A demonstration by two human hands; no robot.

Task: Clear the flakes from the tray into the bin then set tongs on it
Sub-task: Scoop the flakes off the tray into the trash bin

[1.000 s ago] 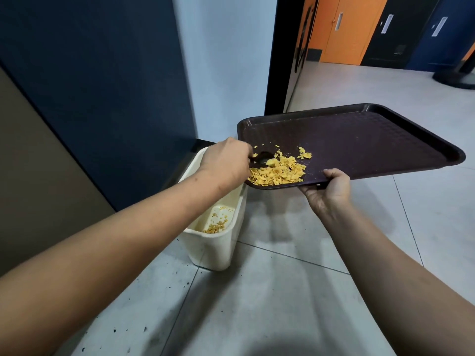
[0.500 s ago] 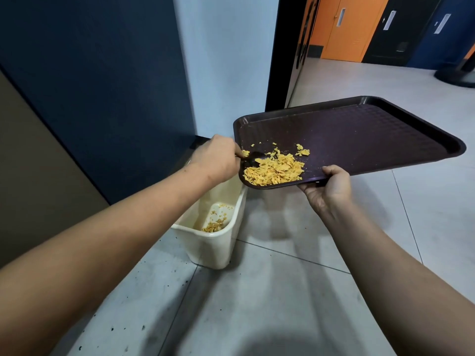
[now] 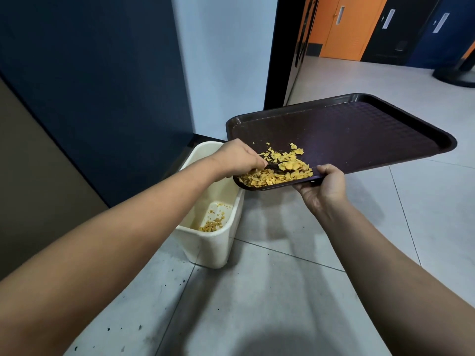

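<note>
**Tray, flakes, bin and tongs: positions and holds**

- Tray (image 3: 359, 132): dark brown, rectangular, raised rim, textured surface. Held in the air above the floor, tilted so that its near-left corner is lowest; that corner hangs over the bin.
- Flakes (image 3: 277, 173): yellow, broken pieces, heaped in the low near-left corner of the tray against the rim, with a few loose bits just above the heap.
- Bin (image 3: 205, 242): cream plastic, open top, standing on the floor by the dark blue wall. A small scatter of flakes lies on its bottom.
- Tongs (image 3: 276, 167): dark; only a short length shows, lying among the flakes at the left hand.
- Left hand (image 3: 239, 158): over the tray's left edge, fingers closed together around the tongs.
- Right hand (image 3: 323, 186): at the tray's near edge, thumb on top of the rim, fingers under it, clamped on the tray.
- Floor (image 3: 282, 291): grey tiles, dark specks near the bin.
</note>
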